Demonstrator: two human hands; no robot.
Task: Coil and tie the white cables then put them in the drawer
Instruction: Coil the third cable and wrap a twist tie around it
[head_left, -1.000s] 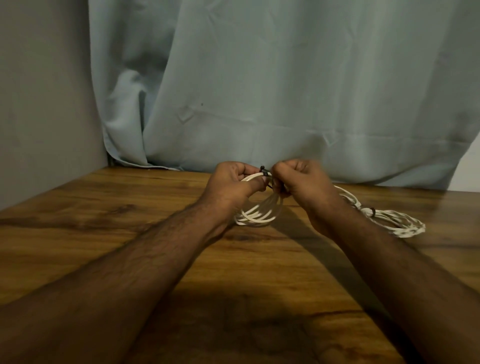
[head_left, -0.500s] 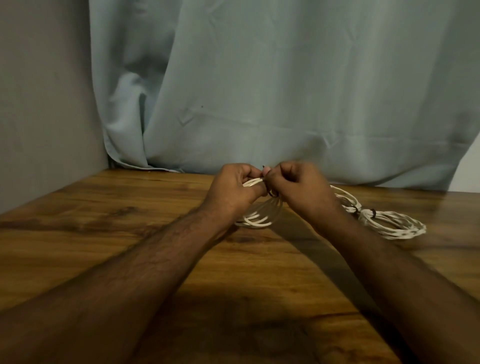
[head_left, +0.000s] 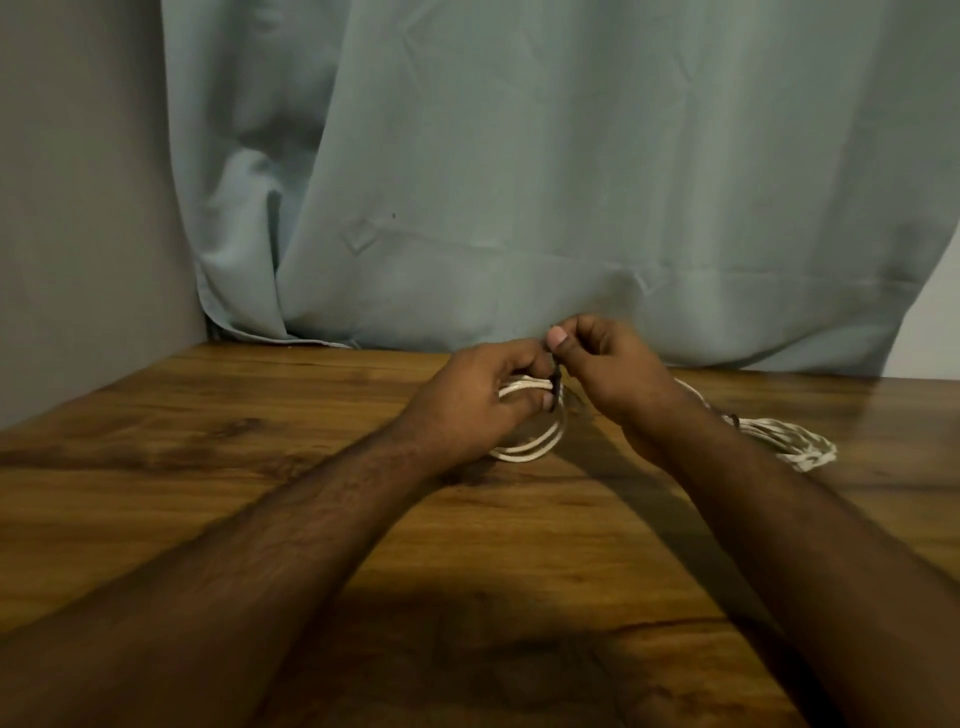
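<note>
My left hand (head_left: 470, 402) grips a white coil (head_left: 535, 441) just above the counter (head_left: 208, 467), fingers curled round its upper strands. My right hand (head_left: 608, 369) is just beside it, thumb and fingertips pinching a dark tie (head_left: 557, 387) wrapped at the coil's top. The coil's lower loops hang down to the wood. A second coil (head_left: 779, 441), already banded with a dark tie, lies on the counter behind my right wrist. A curtain (head_left: 571, 182) hangs behind.
</note>
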